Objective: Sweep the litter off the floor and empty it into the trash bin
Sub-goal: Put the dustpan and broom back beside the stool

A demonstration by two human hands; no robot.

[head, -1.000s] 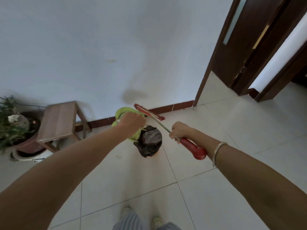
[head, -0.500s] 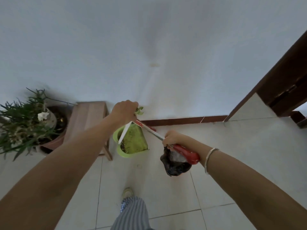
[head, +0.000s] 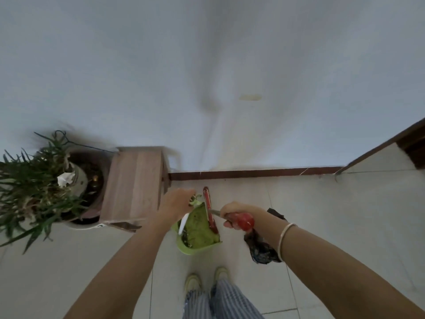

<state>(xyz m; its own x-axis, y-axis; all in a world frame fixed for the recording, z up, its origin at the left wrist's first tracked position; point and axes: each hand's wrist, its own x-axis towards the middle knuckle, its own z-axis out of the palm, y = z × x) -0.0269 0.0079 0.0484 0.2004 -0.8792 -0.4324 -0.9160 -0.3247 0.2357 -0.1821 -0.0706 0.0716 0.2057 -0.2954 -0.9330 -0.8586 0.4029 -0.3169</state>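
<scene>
My left hand [head: 176, 203] grips the handle of a green dustpan [head: 199, 236], held above the tiled floor with dark dirt and a white strip in it. My right hand [head: 232, 215] is closed on the red handle of a small broom [head: 210, 209], whose red head lies across the dustpan's right side. A trash bin lined with a black bag [head: 261, 248] stands on the floor under my right forearm, mostly hidden by it.
A wooden stool [head: 135, 183] stands at the wall left of the dustpan, with a potted plant [head: 41, 187] beside it. The white wall and dark baseboard [head: 253, 174] run ahead. A door frame [head: 411, 139] is at right. My shoes [head: 207, 278] are below.
The view has swung left and down. The dustpan and broom have come nearer to me and sit lower in view, and the trash bin has slid under my right forearm.
</scene>
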